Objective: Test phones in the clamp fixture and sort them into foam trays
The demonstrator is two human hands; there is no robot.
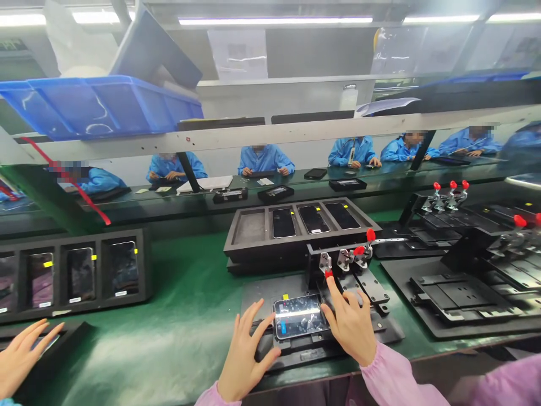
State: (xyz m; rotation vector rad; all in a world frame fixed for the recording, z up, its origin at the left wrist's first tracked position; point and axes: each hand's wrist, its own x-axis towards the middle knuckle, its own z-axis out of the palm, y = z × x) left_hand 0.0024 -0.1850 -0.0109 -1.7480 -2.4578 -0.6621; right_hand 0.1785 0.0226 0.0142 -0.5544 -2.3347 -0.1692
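Observation:
A phone with its screen lit lies flat in a black clamping fixture in front of me. A yellow tab sticks out at its upper left corner. My left hand is open beside the phone's left end, fingers spread, a fingertip at its edge. My right hand is over the fixture's right side, fingers apart. Its index fingertip touches the red tip of the nearest toggle clamp, and the thumb is by the phone's right end. Two more red-tipped clamps stand behind that hand.
Behind the fixture is a black foam tray holding several phones; another phone tray stands left. A co-worker's hand reaches in at lower left. More clamping fixtures stand right. A blue bin sits on the shelf; people in blue work beyond.

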